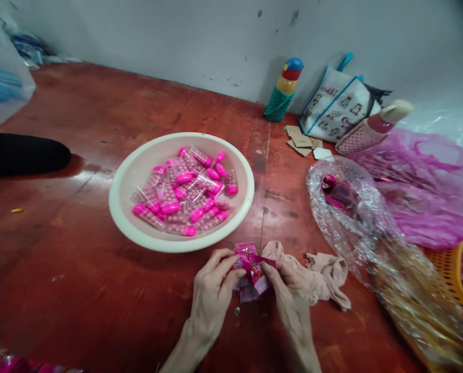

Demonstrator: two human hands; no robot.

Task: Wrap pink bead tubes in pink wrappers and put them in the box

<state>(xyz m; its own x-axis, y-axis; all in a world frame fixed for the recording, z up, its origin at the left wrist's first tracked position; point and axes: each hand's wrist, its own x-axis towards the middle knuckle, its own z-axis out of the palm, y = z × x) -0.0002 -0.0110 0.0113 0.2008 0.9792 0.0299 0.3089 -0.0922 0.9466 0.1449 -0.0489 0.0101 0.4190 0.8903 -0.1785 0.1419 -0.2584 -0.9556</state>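
Both my hands pinch a small pink printed packet (259,273) just in front of the basin. My left hand (216,282) grips its left side, while the thumb and fingers of my right hand (289,290) close on its right side. Under it lie more pink printed packets (245,249), partly hidden. A crumpled pale pink cloth (324,282) rests beside my right hand. Beyond my hands stands a cream basin (118,217) with several clear tubes (167,196) of pink beads inside, capped in bright pink.
Right: clear plastic bag (356,248) with packets, pink plastic bag (421,207), orange basket (449,280). At the wall: bottle in a green sleeve (281,96), white tote bag (336,106), cardboard pieces (301,140), tilted bottle (371,129). Left: black rounded object (25,155).
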